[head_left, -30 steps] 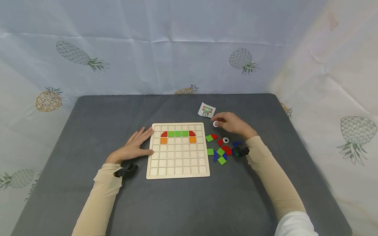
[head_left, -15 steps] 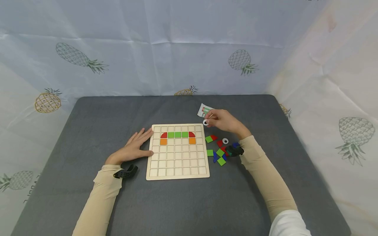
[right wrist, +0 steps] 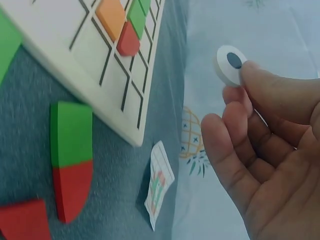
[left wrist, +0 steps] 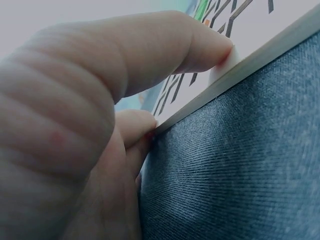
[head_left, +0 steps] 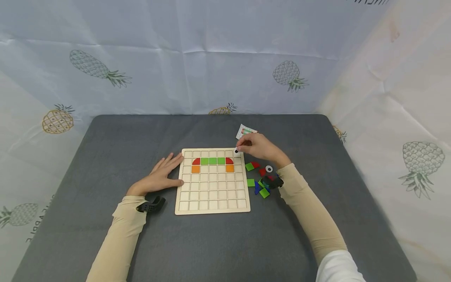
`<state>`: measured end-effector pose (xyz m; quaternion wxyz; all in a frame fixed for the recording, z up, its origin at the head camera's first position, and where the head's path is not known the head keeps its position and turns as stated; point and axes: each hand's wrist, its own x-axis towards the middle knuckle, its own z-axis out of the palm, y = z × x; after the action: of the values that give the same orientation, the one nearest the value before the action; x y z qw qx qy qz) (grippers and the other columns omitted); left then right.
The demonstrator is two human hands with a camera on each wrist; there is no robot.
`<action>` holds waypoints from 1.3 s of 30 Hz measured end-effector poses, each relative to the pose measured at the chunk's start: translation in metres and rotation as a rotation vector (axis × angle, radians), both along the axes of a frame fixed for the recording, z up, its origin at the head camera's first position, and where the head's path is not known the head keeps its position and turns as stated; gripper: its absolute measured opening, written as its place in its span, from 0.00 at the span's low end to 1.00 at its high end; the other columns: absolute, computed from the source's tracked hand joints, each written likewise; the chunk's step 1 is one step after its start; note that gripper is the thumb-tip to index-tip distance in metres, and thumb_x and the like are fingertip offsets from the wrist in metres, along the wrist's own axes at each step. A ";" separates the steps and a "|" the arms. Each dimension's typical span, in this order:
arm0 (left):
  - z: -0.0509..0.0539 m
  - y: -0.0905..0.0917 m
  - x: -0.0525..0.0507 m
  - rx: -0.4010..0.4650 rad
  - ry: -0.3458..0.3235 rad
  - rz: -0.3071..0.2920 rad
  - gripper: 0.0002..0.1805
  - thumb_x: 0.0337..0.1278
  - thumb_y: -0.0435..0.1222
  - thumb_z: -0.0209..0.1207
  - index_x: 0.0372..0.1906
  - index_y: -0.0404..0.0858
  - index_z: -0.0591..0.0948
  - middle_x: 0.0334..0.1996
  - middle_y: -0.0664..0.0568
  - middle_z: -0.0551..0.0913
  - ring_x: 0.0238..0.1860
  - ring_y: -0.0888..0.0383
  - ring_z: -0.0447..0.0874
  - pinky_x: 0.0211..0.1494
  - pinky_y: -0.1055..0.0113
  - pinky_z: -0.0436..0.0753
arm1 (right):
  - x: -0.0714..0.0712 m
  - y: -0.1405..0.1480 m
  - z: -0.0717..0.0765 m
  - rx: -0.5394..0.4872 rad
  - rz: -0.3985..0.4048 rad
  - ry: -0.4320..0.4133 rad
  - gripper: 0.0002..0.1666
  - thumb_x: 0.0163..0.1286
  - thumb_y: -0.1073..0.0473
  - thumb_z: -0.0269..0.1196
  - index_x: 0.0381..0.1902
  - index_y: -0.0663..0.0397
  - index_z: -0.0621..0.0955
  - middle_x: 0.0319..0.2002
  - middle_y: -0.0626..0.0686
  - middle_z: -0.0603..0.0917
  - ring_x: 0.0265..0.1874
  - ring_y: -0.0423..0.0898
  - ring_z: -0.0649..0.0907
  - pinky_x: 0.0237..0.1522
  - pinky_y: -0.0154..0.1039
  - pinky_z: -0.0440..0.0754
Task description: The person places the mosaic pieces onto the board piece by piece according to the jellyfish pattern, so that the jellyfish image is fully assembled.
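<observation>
A pale wooden grid board point(head_left: 213, 196) lies on the grey table. In its upper rows are green squares point(head_left: 212, 161) between two red rounded pieces point(head_left: 195, 161), with an orange square point(head_left: 195, 169) under each red one. My left hand point(head_left: 156, 178) rests with spread fingers at the board's left edge; its thumb touches the rim in the left wrist view. My right hand point(head_left: 260, 149) pinches a white disc with a dark centre point(right wrist: 229, 65) between thumb and fingertips, above the board's upper right corner.
Right of the board lie several loose pieces: green squares point(head_left: 250, 183), red pieces point(right wrist: 72, 190), blue ones point(head_left: 257, 188) and a white ring with a dark centre point(head_left: 269, 169). A small printed card point(head_left: 246, 131) lies beyond the right hand. A patterned cloth point(head_left: 225, 78) hangs behind the table.
My right hand has moved left with the pinched disc, from beside the card to over the board's upper right corner. My left hand has stayed at the board's left edge.
</observation>
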<state>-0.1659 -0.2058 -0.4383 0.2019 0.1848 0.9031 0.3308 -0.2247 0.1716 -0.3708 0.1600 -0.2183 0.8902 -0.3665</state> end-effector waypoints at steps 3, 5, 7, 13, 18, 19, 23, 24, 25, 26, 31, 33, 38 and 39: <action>0.001 0.000 0.000 -0.007 0.001 0.002 0.54 0.60 0.52 0.66 0.83 0.42 0.49 0.84 0.44 0.44 0.84 0.41 0.29 0.82 0.39 0.30 | 0.000 -0.007 -0.002 0.010 0.016 -0.001 0.09 0.76 0.60 0.61 0.46 0.55 0.86 0.43 0.54 0.86 0.37 0.47 0.80 0.42 0.41 0.80; 0.000 0.000 -0.001 -0.005 0.002 -0.001 0.54 0.60 0.51 0.66 0.83 0.42 0.49 0.83 0.44 0.44 0.84 0.41 0.29 0.82 0.40 0.30 | 0.000 -0.011 -0.004 0.016 0.024 -0.008 0.08 0.76 0.59 0.61 0.45 0.54 0.86 0.42 0.53 0.86 0.36 0.47 0.79 0.40 0.40 0.79; 0.000 0.000 -0.001 -0.002 0.002 -0.003 0.54 0.60 0.51 0.66 0.83 0.42 0.49 0.83 0.44 0.44 0.84 0.41 0.29 0.82 0.40 0.31 | 0.000 -0.016 -0.006 0.017 0.033 -0.019 0.08 0.76 0.59 0.61 0.45 0.53 0.86 0.41 0.53 0.86 0.35 0.47 0.78 0.38 0.39 0.77; 0.000 0.000 -0.001 0.003 0.004 -0.005 0.54 0.60 0.51 0.66 0.83 0.41 0.49 0.83 0.44 0.45 0.84 0.42 0.29 0.82 0.41 0.31 | -0.001 -0.029 -0.009 0.011 0.066 -0.063 0.08 0.75 0.59 0.62 0.44 0.54 0.87 0.40 0.56 0.88 0.33 0.51 0.79 0.33 0.37 0.74; -0.001 -0.001 -0.001 0.004 0.005 -0.005 0.54 0.60 0.52 0.66 0.83 0.42 0.49 0.84 0.45 0.45 0.84 0.42 0.29 0.83 0.41 0.31 | -0.002 -0.039 -0.017 0.055 0.091 -0.080 0.08 0.74 0.57 0.63 0.42 0.53 0.87 0.39 0.56 0.89 0.34 0.52 0.84 0.34 0.36 0.78; -0.001 -0.001 -0.001 0.003 0.005 -0.006 0.54 0.60 0.52 0.66 0.83 0.42 0.49 0.84 0.45 0.44 0.84 0.42 0.29 0.83 0.41 0.31 | -0.002 -0.041 -0.018 0.069 0.100 -0.073 0.08 0.74 0.56 0.63 0.42 0.52 0.87 0.38 0.55 0.89 0.33 0.50 0.83 0.35 0.36 0.79; -0.001 -0.001 -0.001 0.004 0.006 -0.009 0.53 0.61 0.51 0.66 0.83 0.42 0.49 0.84 0.44 0.44 0.84 0.42 0.29 0.82 0.41 0.31 | -0.001 -0.045 -0.022 0.101 0.126 -0.057 0.08 0.74 0.58 0.64 0.41 0.53 0.88 0.36 0.52 0.90 0.30 0.44 0.82 0.37 0.35 0.80; -0.001 -0.001 -0.001 0.003 0.005 -0.010 0.53 0.61 0.51 0.66 0.83 0.42 0.49 0.84 0.44 0.44 0.84 0.42 0.29 0.82 0.40 0.31 | -0.001 -0.046 -0.024 0.107 0.129 -0.058 0.07 0.74 0.58 0.64 0.41 0.53 0.88 0.36 0.52 0.89 0.30 0.43 0.82 0.37 0.35 0.81; -0.001 -0.001 -0.001 0.002 0.003 -0.010 0.53 0.61 0.51 0.66 0.83 0.42 0.49 0.84 0.44 0.44 0.84 0.41 0.29 0.82 0.40 0.31 | -0.001 -0.047 -0.025 0.113 0.131 -0.061 0.07 0.74 0.58 0.64 0.41 0.53 0.88 0.36 0.52 0.89 0.29 0.42 0.81 0.37 0.35 0.81; -0.001 -0.001 -0.001 0.001 0.003 -0.010 0.53 0.61 0.52 0.66 0.83 0.42 0.49 0.84 0.44 0.44 0.84 0.41 0.29 0.82 0.40 0.31 | 0.000 -0.048 -0.026 0.118 0.132 -0.063 0.07 0.73 0.58 0.64 0.40 0.53 0.88 0.36 0.52 0.89 0.29 0.41 0.81 0.37 0.34 0.81; -0.001 -0.001 -0.002 -0.003 0.000 -0.005 0.53 0.61 0.52 0.66 0.83 0.43 0.49 0.84 0.44 0.44 0.84 0.41 0.29 0.82 0.40 0.31 | 0.003 -0.051 -0.028 0.144 0.138 -0.058 0.07 0.73 0.58 0.64 0.40 0.53 0.87 0.35 0.51 0.87 0.28 0.42 0.78 0.35 0.34 0.77; -0.001 -0.001 -0.002 -0.003 0.001 -0.003 0.53 0.61 0.52 0.66 0.83 0.43 0.49 0.84 0.45 0.44 0.84 0.42 0.29 0.82 0.40 0.31 | 0.003 -0.052 -0.029 0.155 0.138 -0.055 0.07 0.73 0.58 0.64 0.39 0.52 0.87 0.35 0.51 0.87 0.28 0.42 0.78 0.35 0.34 0.77; -0.001 -0.001 -0.002 -0.002 0.002 -0.004 0.54 0.60 0.52 0.66 0.83 0.43 0.49 0.84 0.45 0.44 0.84 0.42 0.29 0.82 0.40 0.31 | 0.005 -0.054 -0.031 0.195 0.128 -0.070 0.07 0.73 0.56 0.64 0.39 0.51 0.88 0.36 0.50 0.88 0.29 0.41 0.80 0.35 0.34 0.78; -0.001 -0.001 -0.002 -0.002 0.001 -0.004 0.54 0.60 0.52 0.66 0.83 0.43 0.49 0.84 0.45 0.44 0.84 0.42 0.29 0.82 0.40 0.31 | 0.005 -0.054 -0.031 0.204 0.128 -0.069 0.07 0.73 0.56 0.64 0.39 0.51 0.88 0.36 0.50 0.88 0.29 0.41 0.80 0.35 0.34 0.78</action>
<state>-0.1678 -0.2064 -0.4390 0.2020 0.1867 0.9032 0.3295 -0.2193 0.1176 -0.4020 0.2349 -0.2444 0.9012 -0.2702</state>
